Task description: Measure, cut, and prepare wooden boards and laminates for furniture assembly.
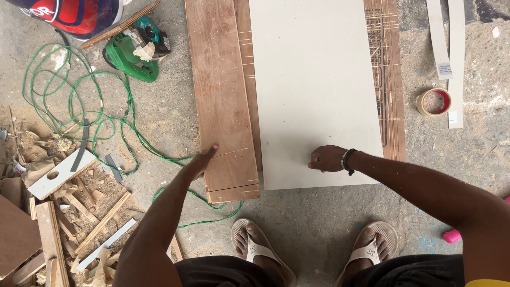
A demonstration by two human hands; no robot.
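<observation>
Laminate sheet (pixel 313 79), pale grey and matte, lies flat on brown boards on the concrete floor (pixel 319 223), its near edge just ahead of the person's sandalled feet. The right hand (pixel 326 158) rests on the sheet near that edge, fingers curled under into a loose fist with the knuckles pressing the smooth surface; whether anything small is pinched inside cannot be told. A dark beaded band circles the wrist.

The left hand (pixel 202 162) is flat and released, fingers straight and together, the tips touching the left edge of the long plywood plank (pixel 220 95), a reddish-brown board with rough grain and thin saw scores across its near end. Another scored board (pixel 390 79) shows at the sheet's right side.

Farther out, a thin green cable (pixel 79 106) loops in loose coils over the dusty, gritty floor and leads to a green power tool (pixel 133 53) with a rounded plastic body. At the far left lies a heap of splintered wood offcuts (pixel 64 212) and shavings. To the right sits a round roll of tape (pixel 434 102) beside two pale flat strips (pixel 446 37).
</observation>
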